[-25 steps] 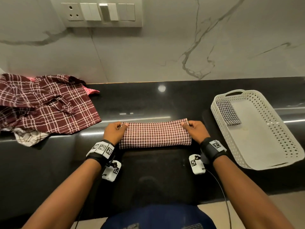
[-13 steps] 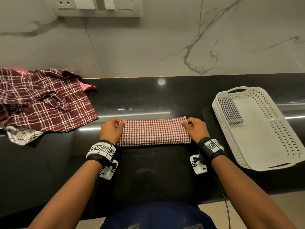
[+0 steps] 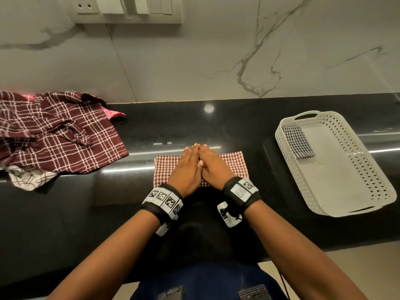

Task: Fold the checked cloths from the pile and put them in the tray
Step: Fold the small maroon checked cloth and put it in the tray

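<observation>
Our left hand (image 3: pixel 186 168) and right hand (image 3: pixel 214 167) lie flat, fingers straight, pressing the red cloth (image 3: pixel 236 165) on the table (image 3: pixel 65 213). One dark cloth (image 3: pixel 298 143) lies in the tray (image 3: pixel 337 169); the pile (image 3: pixel 58 135) at left is unfolded.

A home kitchen: black granite counter (image 3: pixel 164 122); marble wall (image 3: pixel 216 57); switch panel (image 3: pixel 129 9)

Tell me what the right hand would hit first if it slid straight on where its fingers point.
The left hand: fingertips of the right hand seem to touch it on the red checked cloth. Beyond lies black counter, then the marble wall.
</observation>
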A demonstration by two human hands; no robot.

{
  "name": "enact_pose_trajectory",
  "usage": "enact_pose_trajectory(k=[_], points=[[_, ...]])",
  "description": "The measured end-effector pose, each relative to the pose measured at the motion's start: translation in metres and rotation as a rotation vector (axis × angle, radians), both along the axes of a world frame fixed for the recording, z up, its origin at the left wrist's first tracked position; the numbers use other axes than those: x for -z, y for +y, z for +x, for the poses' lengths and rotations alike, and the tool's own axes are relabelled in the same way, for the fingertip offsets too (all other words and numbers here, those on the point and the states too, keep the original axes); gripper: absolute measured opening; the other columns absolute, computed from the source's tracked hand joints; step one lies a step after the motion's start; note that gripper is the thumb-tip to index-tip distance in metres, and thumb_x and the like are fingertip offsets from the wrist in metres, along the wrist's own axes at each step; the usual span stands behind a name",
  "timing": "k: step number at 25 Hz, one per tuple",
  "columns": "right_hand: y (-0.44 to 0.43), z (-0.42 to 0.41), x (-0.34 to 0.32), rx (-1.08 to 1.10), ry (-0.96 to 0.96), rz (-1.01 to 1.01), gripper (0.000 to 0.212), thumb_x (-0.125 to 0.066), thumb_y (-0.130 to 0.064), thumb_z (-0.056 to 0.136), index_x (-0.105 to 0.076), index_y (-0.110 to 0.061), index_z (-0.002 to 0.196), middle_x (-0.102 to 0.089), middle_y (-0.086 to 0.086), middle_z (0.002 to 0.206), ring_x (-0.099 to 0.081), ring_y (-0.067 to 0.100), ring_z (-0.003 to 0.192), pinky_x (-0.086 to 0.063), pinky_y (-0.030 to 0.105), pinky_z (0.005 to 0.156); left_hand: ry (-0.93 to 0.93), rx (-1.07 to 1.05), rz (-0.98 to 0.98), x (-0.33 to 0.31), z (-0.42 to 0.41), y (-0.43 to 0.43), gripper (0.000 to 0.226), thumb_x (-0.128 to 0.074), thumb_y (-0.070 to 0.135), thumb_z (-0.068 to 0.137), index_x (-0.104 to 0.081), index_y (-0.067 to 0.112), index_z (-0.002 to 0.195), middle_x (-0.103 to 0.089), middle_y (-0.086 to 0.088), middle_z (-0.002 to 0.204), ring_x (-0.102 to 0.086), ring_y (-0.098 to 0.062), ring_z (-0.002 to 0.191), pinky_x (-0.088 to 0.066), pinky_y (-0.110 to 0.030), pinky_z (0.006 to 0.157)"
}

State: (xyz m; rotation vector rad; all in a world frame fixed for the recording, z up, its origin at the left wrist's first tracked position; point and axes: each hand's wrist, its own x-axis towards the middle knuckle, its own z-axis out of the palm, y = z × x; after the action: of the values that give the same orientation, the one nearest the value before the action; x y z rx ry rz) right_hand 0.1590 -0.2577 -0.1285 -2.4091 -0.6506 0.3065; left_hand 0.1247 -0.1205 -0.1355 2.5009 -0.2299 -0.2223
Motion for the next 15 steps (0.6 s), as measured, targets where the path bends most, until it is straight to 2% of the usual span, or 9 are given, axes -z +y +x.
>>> enact_pose_trajectory(k=[2, 4, 7, 10, 15], points=[[0.013, -0.003, 0.016, -0.053, 0.101, -0.199, 0.067, -0.046, -0.009, 0.093, -0.023, -0.009, 0.157, -0.022, 0.012, 0.164, -0.016, 0.026, 0.153, -0.01, 0.041, 0.126, 0.13, -0.004, 0.173, 0.02, 0.001, 0.004, 0.062, -0.021, 0.035, 0.106, 0.0, 0.006, 0.156, 0.003, -0.014, 0.165, 0.005, -0.024, 0.152, 0.006, -0.034, 0.123], [0.008, -0.01, 0.038, -0.073, 0.101, -0.421, 0.076, -0.044, -0.026, 0.095, -0.005, -0.018, 0.159, 0.001, 0.005, 0.168, 0.003, 0.024, 0.154, 0.001, 0.046, 0.125, 0.203, 0.023, 0.336, 0.039, -0.007, 0.016, 0.066, -0.014, 0.047, 0.103, 0.013, 0.014, 0.154, 0.02, -0.008, 0.163, 0.019, -0.02, 0.149, 0.016, -0.035, 0.117], [-0.002, -0.012, 0.051, -0.066, 0.112, -0.516, 0.087, -0.033, -0.064, 0.091, 0.012, -0.029, 0.157, 0.022, -0.001, 0.164, 0.021, 0.023, 0.151, 0.016, 0.049, 0.116, 0.266, 0.0, 0.357, 0.049, -0.009, 0.031, 0.076, -0.01, 0.064, 0.097, 0.024, 0.023, 0.151, 0.036, 0.0, 0.155, 0.03, -0.017, 0.144, 0.02, -0.038, 0.113], [-0.025, -0.007, 0.055, 0.006, 0.108, -0.545, 0.105, -0.017, -0.094, 0.074, 0.02, -0.035, 0.153, 0.03, -0.005, 0.16, 0.03, 0.02, 0.146, 0.022, 0.05, 0.112, 0.258, -0.096, 0.409, 0.048, -0.011, 0.039, 0.087, -0.012, 0.072, 0.092, 0.024, 0.02, 0.151, 0.035, -0.003, 0.157, 0.027, -0.021, 0.146, 0.019, -0.04, 0.115], [-0.08, -0.01, 0.051, 0.14, 0.12, -0.578, 0.108, -0.009, -0.098, 0.069, 0.021, -0.036, 0.153, 0.029, -0.006, 0.162, 0.028, 0.019, 0.148, 0.015, 0.055, 0.117, 0.275, -0.231, 0.393, 0.041, -0.019, 0.048, 0.092, -0.013, 0.075, 0.091, 0.022, 0.016, 0.153, 0.029, -0.004, 0.16, 0.024, -0.022, 0.148, 0.013, -0.044, 0.118]])
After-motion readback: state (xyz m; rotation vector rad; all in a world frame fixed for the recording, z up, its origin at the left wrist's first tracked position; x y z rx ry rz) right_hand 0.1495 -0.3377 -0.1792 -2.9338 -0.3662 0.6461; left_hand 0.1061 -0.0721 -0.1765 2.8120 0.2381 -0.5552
